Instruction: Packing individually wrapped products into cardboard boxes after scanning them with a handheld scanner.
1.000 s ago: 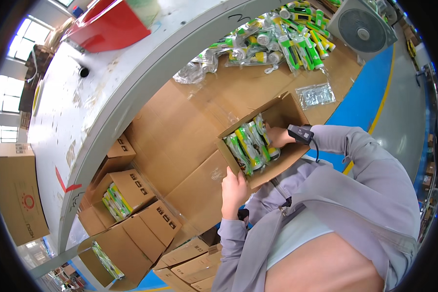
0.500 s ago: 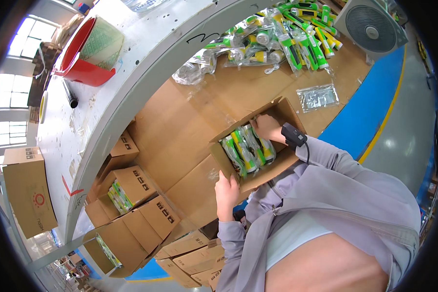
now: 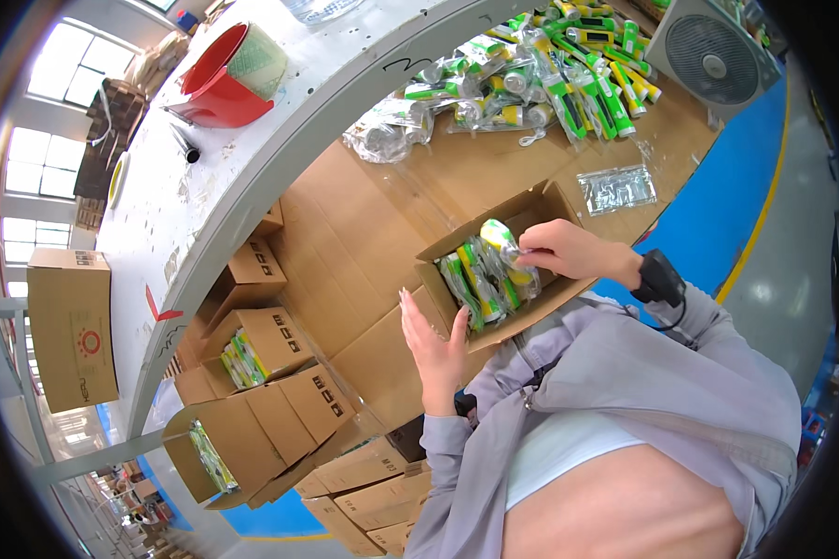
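An open cardboard box [image 3: 515,328] stands tilted in front of me, with several clear-bagged green, yellow and white tube-shaped items [image 3: 480,279] lying side by side in it. My right hand [image 3: 569,250] is above its right part, fingers closed on the end of one bagged green-and-yellow tube [image 3: 501,235]. That tube leans upward, its white-and-green end raised over the others; its lower part is among them. At the box's left corner, my left hand [image 3: 434,349] is open, fingers stretched and thumb apart, beside the box wall. Whether it touches the wall I cannot tell.
A heap of similar bagged tubes [image 3: 569,74] lies on the cardboard-covered surface [image 3: 345,214], beside a grey fan [image 3: 713,65]. A flat clear bag [image 3: 615,189] is right of the box. Filled cartons [image 3: 275,340] stand left; a red tape dispenser [image 3: 224,88] sits on the white shelf [image 3: 280,121].
My right hand has risen out of the box, drawing up one end of a bagged tube. The left hand has loosened from the box's edge and spread its fingers. The view has shifted slightly.
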Motion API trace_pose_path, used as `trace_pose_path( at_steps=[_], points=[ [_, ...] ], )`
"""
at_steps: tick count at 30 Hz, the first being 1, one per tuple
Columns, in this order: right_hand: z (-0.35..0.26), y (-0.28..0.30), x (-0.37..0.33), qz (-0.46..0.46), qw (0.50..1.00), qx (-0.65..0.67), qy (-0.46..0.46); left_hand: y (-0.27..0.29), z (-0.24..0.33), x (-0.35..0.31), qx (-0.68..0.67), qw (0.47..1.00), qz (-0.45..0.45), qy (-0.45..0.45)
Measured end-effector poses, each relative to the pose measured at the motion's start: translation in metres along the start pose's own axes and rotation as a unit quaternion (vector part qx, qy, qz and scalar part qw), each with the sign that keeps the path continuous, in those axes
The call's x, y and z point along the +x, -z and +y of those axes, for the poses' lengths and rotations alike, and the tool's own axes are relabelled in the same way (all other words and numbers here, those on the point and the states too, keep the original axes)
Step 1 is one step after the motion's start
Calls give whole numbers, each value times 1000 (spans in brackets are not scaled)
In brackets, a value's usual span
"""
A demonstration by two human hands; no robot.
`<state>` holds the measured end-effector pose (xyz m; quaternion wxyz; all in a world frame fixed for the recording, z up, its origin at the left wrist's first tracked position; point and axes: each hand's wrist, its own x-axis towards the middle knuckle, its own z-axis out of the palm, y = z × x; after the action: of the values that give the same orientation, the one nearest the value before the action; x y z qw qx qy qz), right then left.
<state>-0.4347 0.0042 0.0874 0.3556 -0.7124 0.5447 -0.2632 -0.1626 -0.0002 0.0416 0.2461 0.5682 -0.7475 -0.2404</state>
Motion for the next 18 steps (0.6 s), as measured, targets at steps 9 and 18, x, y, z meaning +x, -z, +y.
trace_pose_path(
  at_steps=[9,18],
  points=[
    [-85,17,-22,47,970,157,178,20,50,37,-566,785,-246,-56],
    [-84,17,-28,189,917,349,43,53,62,33,-344,897,-51,-274]
  ],
)
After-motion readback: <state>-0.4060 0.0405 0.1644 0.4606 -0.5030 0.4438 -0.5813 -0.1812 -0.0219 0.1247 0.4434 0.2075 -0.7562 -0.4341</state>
